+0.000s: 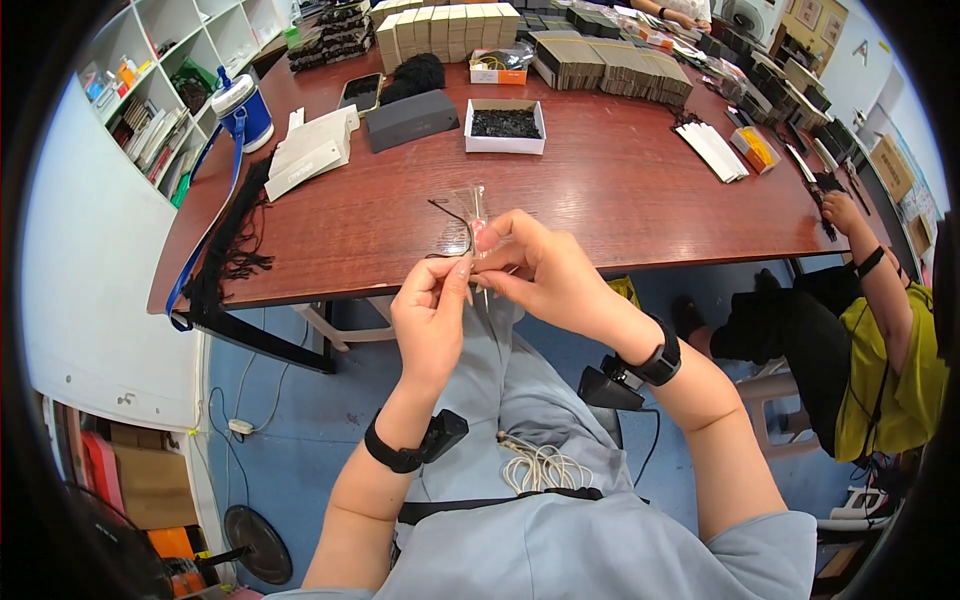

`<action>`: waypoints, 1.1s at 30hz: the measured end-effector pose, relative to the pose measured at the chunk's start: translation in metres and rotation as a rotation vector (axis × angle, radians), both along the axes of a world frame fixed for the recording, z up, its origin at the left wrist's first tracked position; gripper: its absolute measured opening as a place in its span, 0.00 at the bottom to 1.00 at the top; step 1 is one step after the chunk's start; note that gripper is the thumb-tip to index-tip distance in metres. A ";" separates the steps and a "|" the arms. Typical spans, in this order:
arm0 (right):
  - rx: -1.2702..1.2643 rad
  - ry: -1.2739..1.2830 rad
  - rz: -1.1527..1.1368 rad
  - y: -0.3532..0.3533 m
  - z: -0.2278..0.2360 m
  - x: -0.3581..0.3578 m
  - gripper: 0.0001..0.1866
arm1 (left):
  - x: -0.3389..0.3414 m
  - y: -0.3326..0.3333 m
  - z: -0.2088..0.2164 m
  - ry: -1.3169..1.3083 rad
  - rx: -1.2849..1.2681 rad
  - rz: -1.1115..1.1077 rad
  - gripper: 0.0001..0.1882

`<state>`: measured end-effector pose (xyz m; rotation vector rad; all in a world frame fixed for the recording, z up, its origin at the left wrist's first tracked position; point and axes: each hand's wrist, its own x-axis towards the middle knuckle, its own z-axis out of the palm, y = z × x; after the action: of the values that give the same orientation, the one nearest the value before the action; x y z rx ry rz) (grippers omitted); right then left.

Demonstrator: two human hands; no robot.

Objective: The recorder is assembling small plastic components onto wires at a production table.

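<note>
Both my hands meet over the table's near edge. My left hand is closed in a pinch on a thin black cord, whose loose end curves up onto the table. Against it, my right hand is pinched too, thumb and fingertips together. What its fingers hold is small and mostly hidden; a thin pale tip pokes out below. Just beyond the fingertips a clear plastic piece lies on the wood, partly covered by my right hand.
A white box of small black pieces stands ahead, with a dark grey box beside it. Black fringed cords hang over the left edge near a blue-and-white jug. Stacked cards line the back. A co-worker sits at right.
</note>
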<state>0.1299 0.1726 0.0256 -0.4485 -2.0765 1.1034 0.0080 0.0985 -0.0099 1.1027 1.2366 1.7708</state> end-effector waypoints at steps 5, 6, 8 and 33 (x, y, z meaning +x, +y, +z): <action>-0.010 -0.138 -0.111 0.030 -0.003 -0.019 0.08 | -0.003 -0.006 -0.002 -0.096 0.096 0.229 0.06; 0.191 -0.237 -0.240 0.035 -0.007 -0.030 0.08 | -0.005 -0.008 -0.003 -0.101 0.104 0.259 0.06; 0.461 -0.318 -0.412 0.050 -0.021 -0.049 0.08 | -0.003 -0.009 -0.003 -0.125 0.121 0.265 0.06; -0.587 0.267 0.214 -0.039 0.022 0.020 0.12 | 0.011 -0.047 0.047 -0.404 0.143 -0.255 0.06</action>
<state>0.1494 0.1335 0.0478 -0.3325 -1.5719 1.8047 0.0186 0.0519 0.0368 0.8766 0.7054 1.7894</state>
